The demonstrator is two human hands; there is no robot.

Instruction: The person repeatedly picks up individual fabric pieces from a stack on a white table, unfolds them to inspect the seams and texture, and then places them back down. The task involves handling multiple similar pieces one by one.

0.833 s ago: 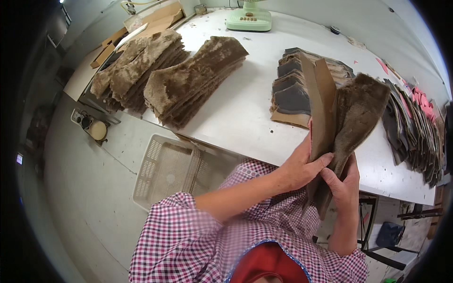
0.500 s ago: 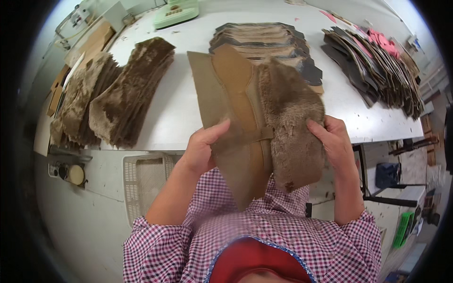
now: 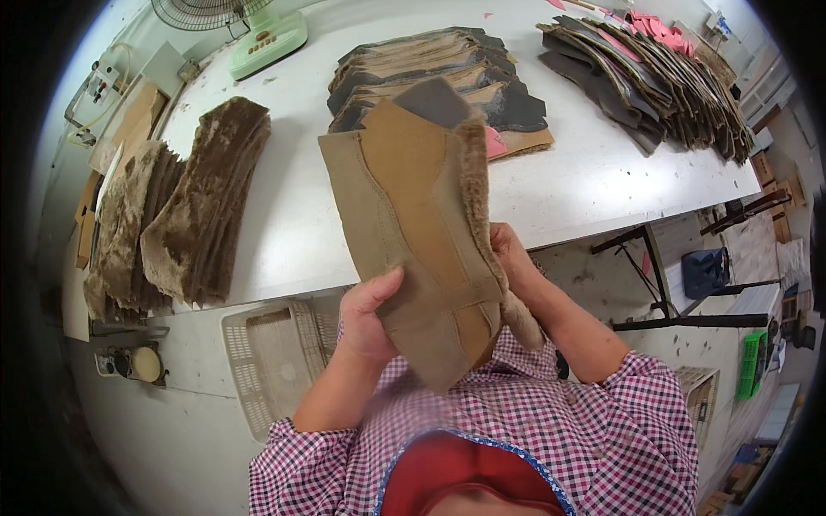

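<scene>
A stitched tan leather panel (image 3: 409,198) with a lighter brown middle band is held up over the near table edge. My left hand (image 3: 370,318) grips its lower left side, thumb on the front and fingers behind. Brown fleece (image 3: 476,181) lies against the back of the panel, showing as a furry strip along the right edge. My right hand (image 3: 512,254) is closed at that edge on the fleece, its fingers partly hidden. A grey piece (image 3: 434,103) shows above the panel's top; whether it belongs to the held work I cannot tell.
Piles of brown fleece pieces (image 3: 206,198) lie on the left of the white table (image 3: 585,185). Layered grey-backed pieces (image 3: 422,64) are behind the panel, and another pile (image 3: 662,95) with pink scraps (image 3: 658,33) is far right. A green-based fan (image 3: 268,43) stands behind; a plastic basket (image 3: 245,370) is below.
The fleece piece, held open to the right before, is now folded behind the leather panel. My right hand has moved left to the panel's edge. The view has turned.
</scene>
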